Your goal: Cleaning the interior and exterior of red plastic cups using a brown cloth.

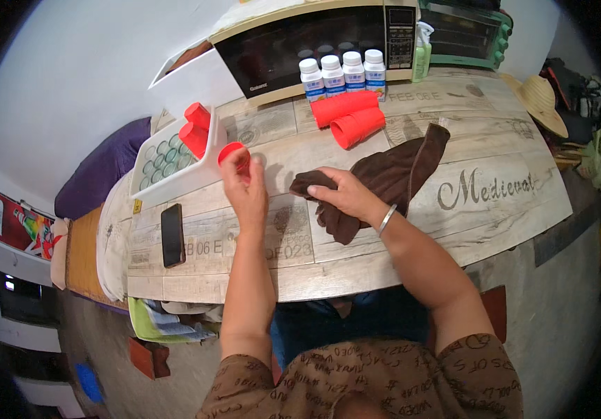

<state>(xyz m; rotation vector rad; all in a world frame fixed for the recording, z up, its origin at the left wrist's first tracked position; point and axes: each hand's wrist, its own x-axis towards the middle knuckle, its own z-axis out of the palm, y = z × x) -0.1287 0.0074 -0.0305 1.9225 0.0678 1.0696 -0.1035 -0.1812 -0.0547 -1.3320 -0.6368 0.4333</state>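
Observation:
My left hand (245, 178) holds a red plastic cup (233, 153) beside the right wall of a white plastic bin (174, 180). Inside the bin stand rows of clear glasses (161, 163) and two red cup shapes (194, 137) at its right end. A dark brown cloth (394, 170) lies bunched on the table, its left end gripped by my right hand (332, 191), which wears a silver bangle. Behind the cloth, two stacks of red cups (358, 128) lie on their sides, touching.
Several white-capped bottles (354, 73) line the front of a microwave (300, 42). Green spray bottles (422, 55) and a green toaster oven (462, 39) stand right of it. A phone (173, 235) lies on the wood-patterned table (352, 269); a straw hat (538, 102) is at its right edge.

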